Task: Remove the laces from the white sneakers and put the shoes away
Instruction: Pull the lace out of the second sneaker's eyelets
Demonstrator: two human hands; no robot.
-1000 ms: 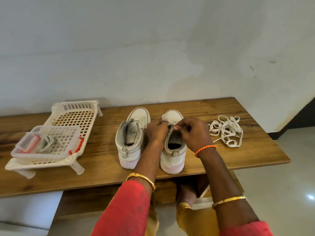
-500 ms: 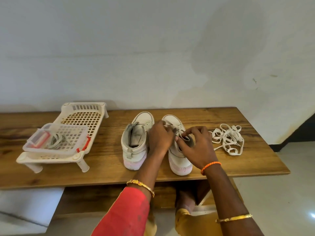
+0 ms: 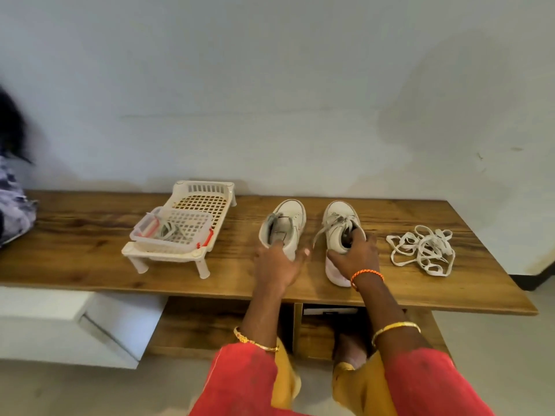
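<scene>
Two white sneakers stand toe-to-wall on the wooden bench (image 3: 75, 250). The left sneaker (image 3: 288, 220) has no lace in its eyelets. My left hand (image 3: 277, 265) grips its heel, thumb on one side and fingers on the other. The right sneaker (image 3: 341, 226) still carries a loose lace (image 3: 322, 232) that trails off to its left. My right hand (image 3: 356, 256) holds this shoe at the heel collar, fingers hooked into the opening. A removed white lace (image 3: 422, 250) lies in a tangled pile to the right of the shoes.
A white plastic rack (image 3: 204, 193) stands left of the shoes, with a small clear basket (image 3: 171, 232) of oddments on it. The wall is right behind the bench. A white box (image 3: 69, 319) sits on the floor at left; patterned cloth (image 3: 12, 211) lies at the bench's far left end.
Both hands left the right sneaker's lace. My left hand moved to the left sneaker's heel, my right hand to the right sneaker's collar. The view pulled back and turned left.
</scene>
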